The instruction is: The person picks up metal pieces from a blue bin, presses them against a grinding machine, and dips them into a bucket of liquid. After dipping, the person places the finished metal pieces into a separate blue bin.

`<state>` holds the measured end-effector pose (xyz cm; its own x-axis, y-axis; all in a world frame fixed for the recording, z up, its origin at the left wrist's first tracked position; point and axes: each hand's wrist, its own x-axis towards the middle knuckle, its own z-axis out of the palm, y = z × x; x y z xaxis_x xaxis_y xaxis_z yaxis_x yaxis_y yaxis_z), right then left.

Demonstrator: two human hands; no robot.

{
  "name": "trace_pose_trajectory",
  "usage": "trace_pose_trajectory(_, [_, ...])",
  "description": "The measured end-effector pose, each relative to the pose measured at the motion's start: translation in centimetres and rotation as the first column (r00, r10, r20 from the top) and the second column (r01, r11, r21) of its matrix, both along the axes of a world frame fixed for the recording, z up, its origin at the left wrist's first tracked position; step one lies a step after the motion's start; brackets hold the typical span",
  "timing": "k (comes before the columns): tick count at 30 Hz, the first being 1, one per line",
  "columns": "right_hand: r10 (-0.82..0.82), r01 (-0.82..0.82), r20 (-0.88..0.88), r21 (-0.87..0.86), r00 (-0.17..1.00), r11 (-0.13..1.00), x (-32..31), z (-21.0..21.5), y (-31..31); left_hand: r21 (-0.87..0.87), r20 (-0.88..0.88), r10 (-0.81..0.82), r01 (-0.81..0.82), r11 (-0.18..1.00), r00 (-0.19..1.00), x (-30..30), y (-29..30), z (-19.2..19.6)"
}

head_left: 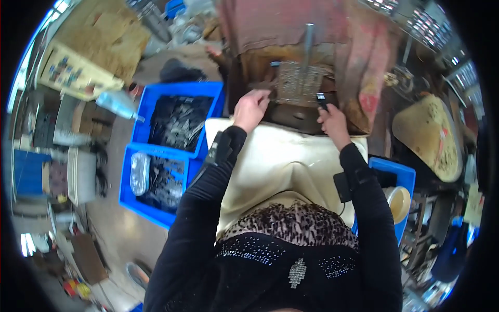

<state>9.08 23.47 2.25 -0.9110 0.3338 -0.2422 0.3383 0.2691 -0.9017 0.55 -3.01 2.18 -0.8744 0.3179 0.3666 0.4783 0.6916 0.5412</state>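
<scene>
My right hand (334, 124) grips a small dark piece (322, 101) with a shiny, pale end, held upright at the right of a metal block (297, 83). The block looks wet or greasy, and a grey upright rod (309, 47) stands over it. At the block's left is my left hand (251, 109), its fingers curled together toward the block. Whatever those fingertips pinch, if anything, is blurred. Both hands are above a brown, rusty-looking work surface (291, 115) with a dark oval spot.
Cream sheeting (280, 151) covers my lap. To my left, two blue bins (225, 99) hold dark and silvery strips; a clear plastic container (140, 174) sits in the nearer one. At right are a blue crate (408, 171) with a cream tub (399, 204) and a worn stool seat (430, 138). Reddish cloth (291, 21) hangs behind.
</scene>
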Motion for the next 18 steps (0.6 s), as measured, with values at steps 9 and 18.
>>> trace_pose_trajectory(9, [0.042, -0.040, -0.072, 0.029, 0.997, 0.999, 0.1, -1.3, 1.8, 0.463, 0.416, 0.198, -0.394, 0.794, 0.887, -1.6, -21.2, -3.1])
trace_pose_trajectory(18, [0.014, -0.010, -0.033, 0.118, 0.999, 0.993, 0.3, -0.8, 1.4, -0.175, 0.260, 0.528, -0.499, 0.849, 0.808, -1.3, -27.7, -11.3])
